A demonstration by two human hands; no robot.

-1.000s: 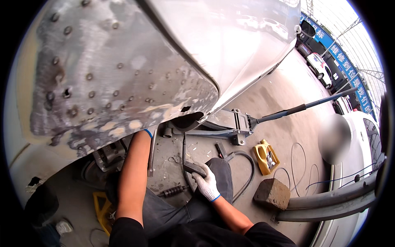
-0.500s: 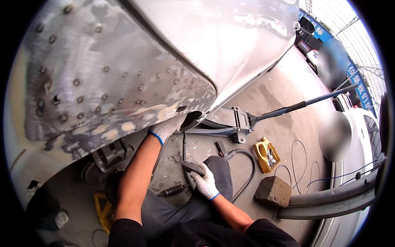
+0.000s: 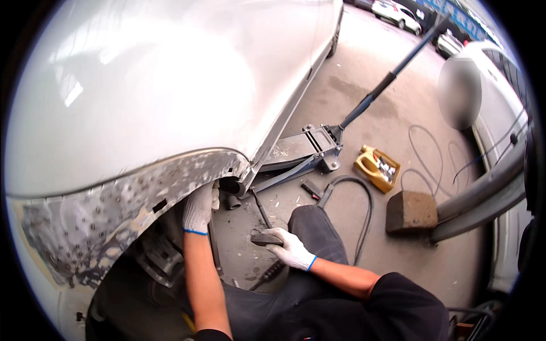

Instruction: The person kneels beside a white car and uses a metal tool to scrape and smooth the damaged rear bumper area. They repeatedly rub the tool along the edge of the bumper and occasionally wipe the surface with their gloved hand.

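Note:
In front of me is the white car's rear-side panel (image 3: 128, 221), its arch sanded to bare metal with patchy filler and many small round marks. My left hand (image 3: 199, 210), in a white knit glove, reaches up at the wheel-arch lip with its fingers curled. The lip and the fingers hide whatever it may grip. My right hand (image 3: 291, 250), gloved too, is closed around a dark, block-shaped tool (image 3: 265, 238) above my knee. Beyond that tool a thin dark rod (image 3: 261, 210) slants toward the panel's lower corner.
A floor jack (image 3: 313, 142) with a long handle reaches under the car. To the right are a cut-open yellow jug (image 3: 378, 169) holding small metal pieces, a brown block (image 3: 412, 211), a curved grey beam (image 3: 483, 207) and a black hose (image 3: 369, 227). Another white car stands far right.
My view has swung, showing more of the car's upper side. My left hand has shifted down along the arch. My right hand still holds the dark block, now turned more level.

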